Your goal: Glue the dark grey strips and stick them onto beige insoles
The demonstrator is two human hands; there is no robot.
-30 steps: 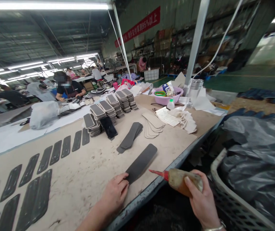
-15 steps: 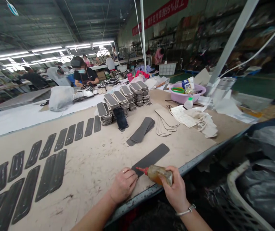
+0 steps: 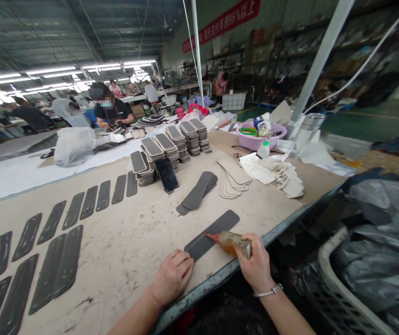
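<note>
My right hand (image 3: 256,261) is wrapped round a squeeze bottle (image 3: 230,242) of amber glue, tipped nearly level. Its red nozzle points left, with the tip over a dark grey strip (image 3: 216,229) with rounded corners. A thin wet line shows on the strip's near part. My left hand (image 3: 173,274) is closed, its fingertips pressing the strip's near left end against the table. Beyond lie a fan of bare grey strips (image 3: 197,191) and several pale strips (image 3: 232,180). Glossy coated strips (image 3: 68,260) lie in rows on the left.
Stacks of grey pads (image 3: 166,146) stand at mid-table, a phone (image 3: 166,174) leaning on them. A purple basin (image 3: 251,142), a small green-capped bottle (image 3: 263,150) and a cloth (image 3: 288,177) lie at the right. A crate (image 3: 346,284) stands beside the table edge (image 3: 216,281). A co-worker (image 3: 111,109) sits across.
The nozzle has moved along the strip, away from my left hand, and a wet line now shows behind it. My left hand stays at the strip's end. The view has shifted slightly right.
</note>
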